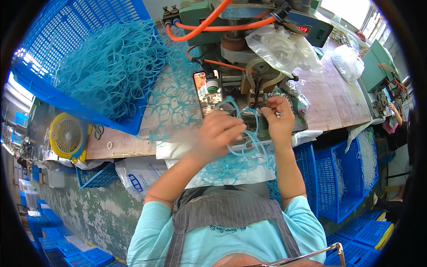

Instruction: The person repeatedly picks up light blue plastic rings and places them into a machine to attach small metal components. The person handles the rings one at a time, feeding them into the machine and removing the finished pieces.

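Note:
My left hand (220, 133), partly smeared by motion, has its fingers curled around a translucent teal plastic loop (256, 141) in front of the press machine (233, 42). The band arches up beside my fingers and hangs down toward my lap. Close to the machine's lower tooling (254, 99), my right hand (280, 119) is closed, thumb and fingertips together, with small silver metal pieces at its fingers. The exact spot where fingertips and tooling meet is too small to make out. More teal loops (231, 169) lie on a white sheet across my lap.
A blue crate (84, 107) heaped with teal loops (115, 66) tilts at the left; loose loops spread over the table (173, 95). A phone (201, 95) stands before the machine. Nearby are a yellow fan (66, 135), scissors (98, 131), a plastic bag (284, 46) and blue crates (327, 178).

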Demonstrator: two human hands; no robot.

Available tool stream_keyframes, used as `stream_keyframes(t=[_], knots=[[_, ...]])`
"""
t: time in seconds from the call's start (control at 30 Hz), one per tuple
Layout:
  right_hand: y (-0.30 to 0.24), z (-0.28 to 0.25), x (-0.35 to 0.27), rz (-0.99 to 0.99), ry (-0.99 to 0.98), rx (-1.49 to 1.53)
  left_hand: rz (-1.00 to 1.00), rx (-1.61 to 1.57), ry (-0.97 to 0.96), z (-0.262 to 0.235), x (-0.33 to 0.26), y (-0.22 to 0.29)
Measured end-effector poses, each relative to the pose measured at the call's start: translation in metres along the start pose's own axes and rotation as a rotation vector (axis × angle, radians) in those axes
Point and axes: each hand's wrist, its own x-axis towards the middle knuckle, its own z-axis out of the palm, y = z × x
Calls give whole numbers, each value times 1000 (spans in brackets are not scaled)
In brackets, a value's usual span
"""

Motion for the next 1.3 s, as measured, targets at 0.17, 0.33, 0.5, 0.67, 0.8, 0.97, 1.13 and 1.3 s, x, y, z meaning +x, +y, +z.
stream_keyframes(t=[0.17, 0.33, 0.5, 0.67, 0.8, 0.97, 1.13, 1.3], knots=[[-10, 8, -4, 18, 3, 0, 3, -199, -58, 15, 7, 7], [-13, 15, 0, 62, 33, 38, -25, -178, -78, 16, 2, 9], [-23, 31, 0, 77, 92, 250, 18, -225, -73, 16, 1, 17], [7, 8, 7, -75, 69, 43, 46, -269, -109, 27, 4, 8], [73, -44, 45, -149, 282, -853, 44, -293, -112, 30, 2, 2], [124, -75, 34, -204, 0, -953, 14, -315, -108, 29, 0, 4], [128, -70, 32, -308, 14, -889, 27, -294, -116, 29, 2, 6], [125, -70, 35, -235, 138, -654, 119, 15, -128, 11, -11, -6]])
